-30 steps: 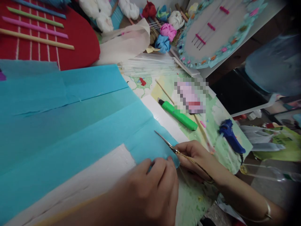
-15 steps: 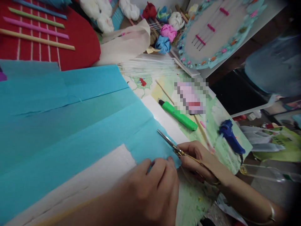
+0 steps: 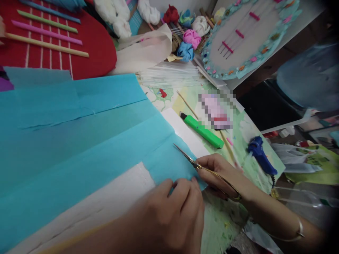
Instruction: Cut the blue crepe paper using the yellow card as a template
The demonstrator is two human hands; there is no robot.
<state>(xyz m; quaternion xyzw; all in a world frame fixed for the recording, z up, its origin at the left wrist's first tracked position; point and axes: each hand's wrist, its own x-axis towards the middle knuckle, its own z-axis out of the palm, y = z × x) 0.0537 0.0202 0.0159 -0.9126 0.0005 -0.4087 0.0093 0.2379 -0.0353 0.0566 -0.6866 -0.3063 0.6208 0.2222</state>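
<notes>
My right hand (image 3: 221, 173) grips a pair of slim gold-handled scissors (image 3: 196, 164). Their pointed blades look closed and lie over the right part of a blue paper sheet (image 3: 87, 148), tips toward the upper left. Just left of it, my left hand (image 3: 176, 211) is closed at the sheet's near right corner, fingers bent and pinching the paper; the fingertips are mostly hidden. Beneath the blue sheet, a white board (image 3: 106, 208) shows at its near edge and a white strip (image 3: 182, 130) along its right side.
Beyond the sheet lie a red board (image 3: 100, 53) with coloured sticks, a bundle of clear sticks (image 3: 169, 74) and paper flowers (image 3: 192, 38). To the right are a green cutter (image 3: 203, 131), a blue glue gun (image 3: 261, 153) and a decorated oval board (image 3: 238, 42). Part of another hand (image 3: 1, 30) shows far left.
My right hand and the scissors have shifted slightly left over the blue paper. My left hand keeps its pinch. The view has shifted slightly, and part of another hand now shows at the left edge.
</notes>
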